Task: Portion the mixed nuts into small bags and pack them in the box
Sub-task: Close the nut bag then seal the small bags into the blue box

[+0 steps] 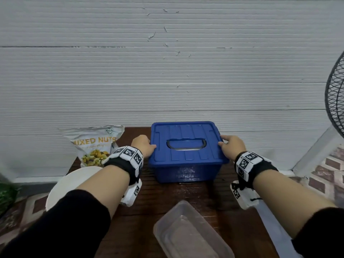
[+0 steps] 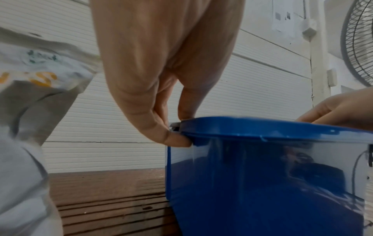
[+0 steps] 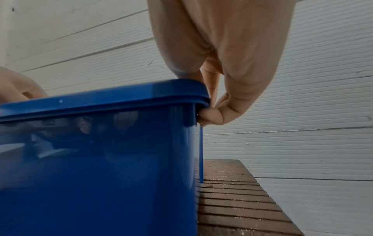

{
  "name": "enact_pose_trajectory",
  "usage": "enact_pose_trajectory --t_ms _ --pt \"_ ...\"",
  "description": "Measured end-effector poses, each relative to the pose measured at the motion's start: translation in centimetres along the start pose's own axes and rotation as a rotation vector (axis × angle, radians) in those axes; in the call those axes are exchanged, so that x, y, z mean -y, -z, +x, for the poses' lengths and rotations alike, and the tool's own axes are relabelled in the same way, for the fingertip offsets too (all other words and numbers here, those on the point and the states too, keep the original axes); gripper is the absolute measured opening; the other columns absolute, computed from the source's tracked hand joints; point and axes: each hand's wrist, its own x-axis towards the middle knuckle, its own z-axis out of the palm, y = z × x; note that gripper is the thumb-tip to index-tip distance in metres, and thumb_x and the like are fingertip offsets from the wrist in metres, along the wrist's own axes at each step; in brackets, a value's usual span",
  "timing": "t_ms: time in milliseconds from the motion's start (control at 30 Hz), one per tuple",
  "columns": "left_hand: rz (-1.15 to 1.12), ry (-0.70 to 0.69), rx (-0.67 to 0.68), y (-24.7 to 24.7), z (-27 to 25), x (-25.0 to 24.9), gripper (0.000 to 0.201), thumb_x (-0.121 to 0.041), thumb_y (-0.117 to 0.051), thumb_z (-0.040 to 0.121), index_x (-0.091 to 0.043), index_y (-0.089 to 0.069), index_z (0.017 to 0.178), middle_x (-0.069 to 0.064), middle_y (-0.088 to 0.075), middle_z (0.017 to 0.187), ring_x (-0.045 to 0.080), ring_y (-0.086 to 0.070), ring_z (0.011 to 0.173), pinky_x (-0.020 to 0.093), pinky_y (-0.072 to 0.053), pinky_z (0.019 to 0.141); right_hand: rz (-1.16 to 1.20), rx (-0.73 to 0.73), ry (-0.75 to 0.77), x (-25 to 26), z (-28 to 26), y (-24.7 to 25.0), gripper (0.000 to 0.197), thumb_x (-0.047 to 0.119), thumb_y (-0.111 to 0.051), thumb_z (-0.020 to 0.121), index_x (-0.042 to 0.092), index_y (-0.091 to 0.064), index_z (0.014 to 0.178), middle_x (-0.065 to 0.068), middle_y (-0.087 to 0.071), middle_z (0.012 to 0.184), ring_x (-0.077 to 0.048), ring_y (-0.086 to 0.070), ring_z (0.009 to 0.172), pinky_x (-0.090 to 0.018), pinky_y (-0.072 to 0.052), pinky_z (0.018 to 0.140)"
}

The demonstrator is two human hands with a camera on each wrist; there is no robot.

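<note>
Lifting the lid (image 1: 186,140) off the blue box (image 1: 188,172) looks like the step in hand, and most of the risks come from how tightly it seems seated. Starting at the left, the mixed nuts bag (image 1: 95,144) stands upright near the left elbow, with a white bowl (image 1: 70,185) just in front of it; if the lid pops free with a jerk, that arm could knock the pouch over. The left hand (image 1: 142,147) pinches the lid's left edge, thumb on top and a fingertip (image 2: 177,140) hooked under the rim. The right hand (image 1: 232,148) grips the opposite edge the same way, fingers (image 3: 210,115) curled beneath the lip. Pulling unevenly could tilt the whole box or drag it across the boards rather than free the lid. A clear plastic container (image 1: 191,231) sits near the front edge, where a swinging lid might strike it. Everything rests on a dark slatted wooden table (image 1: 214,198), glossy enough to let things slide. Behind it runs a pale ribbed wall (image 1: 167,71), and a fan's wire guard (image 1: 335,101) shows at the far right.
</note>
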Motion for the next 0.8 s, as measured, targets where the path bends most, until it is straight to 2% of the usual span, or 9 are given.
enact_pose_trajectory --t_ms 100,200,300,400,467,567,633,700,800 --pt "0.004 0.011 -0.002 -0.5 0.8 0.0 0.022 -0.026 -0.058 0.095 -0.006 -0.058 0.088 0.008 -0.058 0.091 0.023 -0.052 0.084 0.031 -0.043 0.076 0.003 0.007 -0.011 -0.2 0.8 -0.4 0.039 0.011 -0.051 0.097 0.005 -0.050 0.135 -0.018 -0.056 0.132 -0.032 -0.052 0.122 -0.032 -0.039 0.100" --pt "-0.029 0.011 -0.014 -0.9 1.0 0.2 0.020 -0.028 -0.056 0.096 -0.008 -0.060 0.093 0.004 -0.054 0.087 0.026 -0.056 0.092 0.032 -0.044 0.083 0.002 -0.008 -0.007 -0.4 1.2 -0.7 0.039 0.011 -0.051 0.097 0.005 -0.050 0.135 -0.017 -0.055 0.133 -0.031 -0.051 0.123 -0.031 -0.038 0.101" --pt "-0.069 0.008 -0.018 -1.0 0.4 0.3 0.031 -0.028 -0.053 0.098 -0.005 -0.062 0.117 0.012 -0.062 0.112 0.030 -0.056 0.116 0.032 -0.043 0.091 0.002 -0.031 -0.011 -0.5 1.2 -0.9 0.040 0.013 -0.052 0.097 0.006 -0.050 0.136 -0.017 -0.056 0.132 -0.032 -0.051 0.123 -0.031 -0.039 0.100" --pt "-0.110 0.007 -0.030 -1.4 -0.4 0.8 0.045 -0.032 -0.048 0.099 -0.003 -0.051 0.133 0.013 -0.056 0.133 0.029 -0.051 0.123 0.030 -0.040 0.096 -0.044 -0.112 -0.020 -0.8 0.7 -1.3 0.044 0.020 -0.054 0.096 0.004 -0.045 0.136 -0.022 -0.058 0.126 -0.035 -0.053 0.116 -0.036 -0.043 0.094" --pt "-0.139 -0.003 -0.022 -1.7 -1.0 1.3 0.040 -0.035 -0.043 0.101 -0.008 -0.057 0.127 0.011 -0.061 0.124 0.028 -0.053 0.120 0.030 -0.040 0.091 -0.093 -0.219 0.029 -0.7 -0.4 -1.3 0.043 0.022 -0.054 0.095 0.002 -0.044 0.132 -0.025 -0.052 0.124 -0.038 -0.050 0.114 -0.039 -0.041 0.092" --pt "-0.206 0.000 -0.029 -2.1 -2.4 2.3 0.045 -0.041 -0.032 0.103 -0.010 -0.061 0.089 0.006 -0.064 0.086 0.031 -0.062 0.099 0.030 -0.043 0.076 -0.100 -0.347 0.194 -0.5 -3.1 -1.2 0.037 0.015 -0.057 0.091 0.000 -0.046 0.124 -0.024 -0.047 0.120 -0.038 -0.045 0.111 -0.040 -0.037 0.092" --pt "-0.288 0.008 -0.015 -2.5 -3.3 3.2 0.054 -0.045 -0.028 0.102 -0.005 -0.061 0.087 0.012 -0.068 0.086 0.032 -0.065 0.088 0.037 -0.051 0.081 -0.102 -0.291 0.260 -0.6 -4.9 -1.4 0.033 0.016 -0.058 0.090 0.003 -0.048 0.118 -0.019 -0.049 0.116 -0.033 -0.047 0.107 -0.038 -0.038 0.090" --pt "-0.361 0.027 0.023 -3.2 -4.5 4.3 0.049 -0.045 -0.029 0.102 -0.012 -0.059 0.082 0.014 -0.069 0.093 0.032 -0.065 0.090 0.045 -0.052 0.087 -0.170 -0.103 0.268 -0.9 -6.5 -2.0 0.025 0.024 -0.059 0.090 0.010 -0.052 0.109 -0.013 -0.055 0.109 -0.028 -0.052 0.100 -0.035 -0.042 0.086" --pt "-0.341 0.024 0.103 -4.0 -7.0 6.1 0.040 -0.044 -0.035 0.101 -0.019 -0.060 0.082 0.010 -0.068 0.102 0.031 -0.063 0.097 0.043 -0.050 0.091 -0.271 0.166 0.232 -1.2 -9.6 -3.5 0.021 0.037 -0.059 0.090 0.016 -0.057 0.092 -0.004 -0.063 0.094 -0.021 -0.059 0.090 -0.030 -0.046 0.076"
